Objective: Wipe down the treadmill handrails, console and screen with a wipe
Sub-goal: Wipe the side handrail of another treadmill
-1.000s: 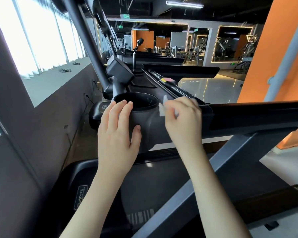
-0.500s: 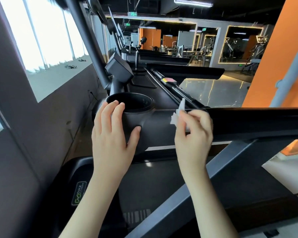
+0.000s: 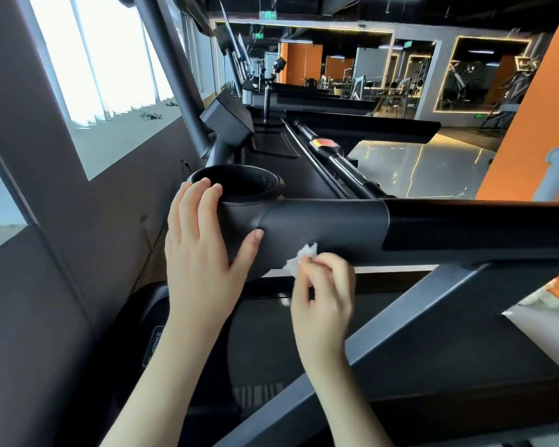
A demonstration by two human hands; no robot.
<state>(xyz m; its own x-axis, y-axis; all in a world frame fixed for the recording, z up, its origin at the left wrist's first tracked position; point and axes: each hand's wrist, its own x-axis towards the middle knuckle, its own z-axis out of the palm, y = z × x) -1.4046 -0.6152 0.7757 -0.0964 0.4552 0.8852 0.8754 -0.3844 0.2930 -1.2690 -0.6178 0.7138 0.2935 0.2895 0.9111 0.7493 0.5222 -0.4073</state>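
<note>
On the head camera, looking forward and down, I have both bare hands at the front of a dark treadmill. My left hand (image 3: 200,253) lies spread against the outer wall of the round black cup holder (image 3: 239,185), fingers nearly straight with their tips at the rim, and the thumb is stretched out to the right onto the place where the holder joins the handrail (image 3: 323,227); it grips nothing. My right hand (image 3: 323,295) is just right of it and lower, fingers curled in, pinching a crumpled white wipe (image 3: 299,258) between thumb and fingertips. This hand is a little blurred, so I cannot tell which fingers do the pinching. The wipe sits at the lower front edge of the handrail, close to the thumb of the left hand, and seems to touch the rail there. The rail runs off to the right as a thick dark bar, and a grey strut (image 3: 400,321) slants under it from lower left to upper right. Beneath the hands lies the black belt (image 3: 271,343). Beyond the cup holder a small dark box (image 3: 228,124) is tilted on a post, and a thinner bar with a red and yellow label (image 3: 325,143) runs away from me. To my left is a bright window (image 3: 104,59) over a grey wall — to my right an orange wall (image 3: 530,140), with more gym machines far back.
</note>
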